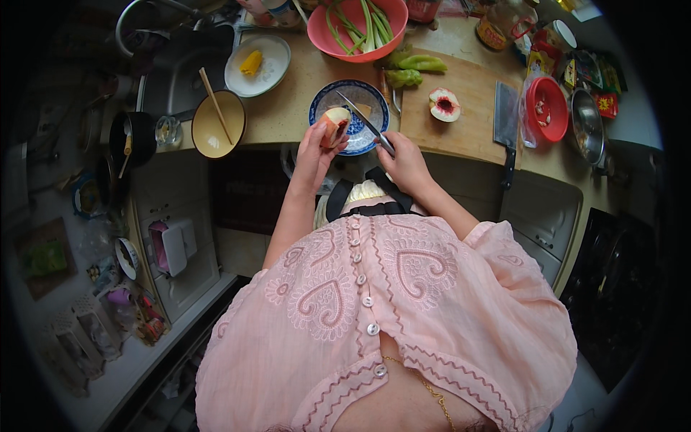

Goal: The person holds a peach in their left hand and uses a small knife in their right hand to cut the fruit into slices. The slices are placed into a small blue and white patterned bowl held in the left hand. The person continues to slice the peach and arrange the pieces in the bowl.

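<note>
- Holding the peach piece (333, 119) over the plate (376, 92), maybe to catch drips, your left hand (315, 150) curls round it.
- Your right hand (404, 163) wraps the knife (360, 115), tip away from you, maybe for safety.

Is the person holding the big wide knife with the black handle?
No, the wide, rectangular steel cleaver lies on the light wooden cutting board, while the right hand holds a slim, pointed knife.
</note>
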### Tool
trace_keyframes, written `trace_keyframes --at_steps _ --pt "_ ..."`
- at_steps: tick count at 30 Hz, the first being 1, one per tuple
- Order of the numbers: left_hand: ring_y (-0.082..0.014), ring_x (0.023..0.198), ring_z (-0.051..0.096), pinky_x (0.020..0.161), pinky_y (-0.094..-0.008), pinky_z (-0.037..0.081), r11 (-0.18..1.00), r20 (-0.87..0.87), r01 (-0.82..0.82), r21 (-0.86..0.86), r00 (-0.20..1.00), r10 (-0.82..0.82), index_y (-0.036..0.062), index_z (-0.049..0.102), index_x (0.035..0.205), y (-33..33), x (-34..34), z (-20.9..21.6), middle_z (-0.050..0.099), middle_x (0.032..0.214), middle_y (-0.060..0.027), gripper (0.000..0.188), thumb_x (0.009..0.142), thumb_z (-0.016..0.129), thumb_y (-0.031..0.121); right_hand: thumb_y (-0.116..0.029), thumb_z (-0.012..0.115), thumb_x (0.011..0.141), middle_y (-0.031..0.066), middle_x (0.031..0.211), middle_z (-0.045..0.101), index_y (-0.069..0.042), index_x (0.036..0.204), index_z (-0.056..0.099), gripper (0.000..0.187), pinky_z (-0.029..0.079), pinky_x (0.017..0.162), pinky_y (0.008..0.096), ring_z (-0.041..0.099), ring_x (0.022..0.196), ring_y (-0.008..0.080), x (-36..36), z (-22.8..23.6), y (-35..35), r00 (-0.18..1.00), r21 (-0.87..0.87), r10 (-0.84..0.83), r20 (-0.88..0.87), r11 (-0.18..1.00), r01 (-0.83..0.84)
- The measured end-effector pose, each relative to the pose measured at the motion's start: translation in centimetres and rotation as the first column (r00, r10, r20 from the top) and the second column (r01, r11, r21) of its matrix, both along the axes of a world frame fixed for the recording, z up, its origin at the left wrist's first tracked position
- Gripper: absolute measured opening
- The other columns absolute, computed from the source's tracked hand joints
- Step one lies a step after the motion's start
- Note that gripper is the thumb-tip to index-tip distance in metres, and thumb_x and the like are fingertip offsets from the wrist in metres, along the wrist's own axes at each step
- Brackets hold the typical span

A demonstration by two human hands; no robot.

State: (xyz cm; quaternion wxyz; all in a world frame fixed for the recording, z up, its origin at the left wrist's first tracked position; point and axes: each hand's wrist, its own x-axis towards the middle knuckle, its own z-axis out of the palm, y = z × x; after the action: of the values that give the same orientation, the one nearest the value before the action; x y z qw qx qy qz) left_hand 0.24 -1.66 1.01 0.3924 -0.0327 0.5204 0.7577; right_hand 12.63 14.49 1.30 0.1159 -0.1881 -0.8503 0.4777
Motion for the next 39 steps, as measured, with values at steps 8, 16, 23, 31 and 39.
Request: trace_keyframes --at_steps 8,16,23,31,39 --pt "-0.0267 0.099 0.061 0.081 -0.0324 0.052 0.980 0.177 -0.041 0.197 0.984 0.006 0.0043 0.047 0.128 -0.4 0.1 1.2 0.057 0.117 -0.0132 0.053 0.096 0.043 0.046 -0.020 0.065 0.080 0.0192 0.072 0.062 0.000 0.080 0.060 0.020 0.047 0.062 0.0429 0.061 0.070 0.0380 -0.1 -1.0 0.7 0.978 -0.075 0.011 0.208 0.997 0.005" --pt "-0.0248 0.085 0.060 0.067 -0.0293 0.048 0.969 0.243 -0.010 0.247 0.969 -0.052 0.0100 0.049 0.125 -0.8 -0.1 0.3 0.059 0.113 -0.0111 0.053 0.093 0.043 0.051 -0.032 0.065 0.081 0.0200 0.072 0.061 -0.003 0.083 0.059 0.030 0.047 0.062 0.0446 0.061 0.071 0.0383 0.1 -1.3 0.6 0.963 0.048 0.011 0.268 0.999 -0.025" --pt "-0.0280 0.088 0.059 0.069 -0.0324 0.049 0.966 0.223 -0.057 0.250 0.975 0.000 0.0088 0.047 0.126 -1.5 -0.6 -0.3 0.057 0.116 -0.0123 0.051 0.093 0.045 0.047 -0.023 0.062 0.080 0.0183 0.073 0.061 -0.004 0.085 0.058 0.021 0.046 0.062 0.0431 0.060 0.071 0.0378 2.4 0.0 1.5 0.949 -0.051 -0.031 0.312 0.997 0.049" --pt "-0.0230 0.085 0.061 0.065 -0.0287 0.047 0.973 0.191 -0.027 0.227 0.981 -0.018 0.0094 0.049 0.126 -0.4 -0.5 0.8 0.060 0.111 -0.0087 0.048 0.095 0.041 0.045 -0.026 0.063 0.084 0.0184 0.071 0.060 -0.003 0.084 0.057 0.023 0.046 0.061 0.0425 0.060 0.070 0.0366 2.8 -0.1 1.5 0.981 -0.047 -0.035 0.192 0.998 0.045" --pt "-0.0226 0.087 0.059 0.068 -0.0277 0.046 0.969 0.125 0.066 0.237 0.987 -0.098 0.0075 0.045 0.130 0.0 -0.1 0.2 0.056 0.116 -0.0101 0.050 0.094 0.046 0.042 -0.030 0.062 0.086 0.0191 0.064 0.056 -0.003 0.077 0.050 0.031 0.042 0.054 0.0450 0.058 0.063 0.0389 0.1 2.4 0.3 0.998 -0.013 0.060 0.036 0.998 -0.059"
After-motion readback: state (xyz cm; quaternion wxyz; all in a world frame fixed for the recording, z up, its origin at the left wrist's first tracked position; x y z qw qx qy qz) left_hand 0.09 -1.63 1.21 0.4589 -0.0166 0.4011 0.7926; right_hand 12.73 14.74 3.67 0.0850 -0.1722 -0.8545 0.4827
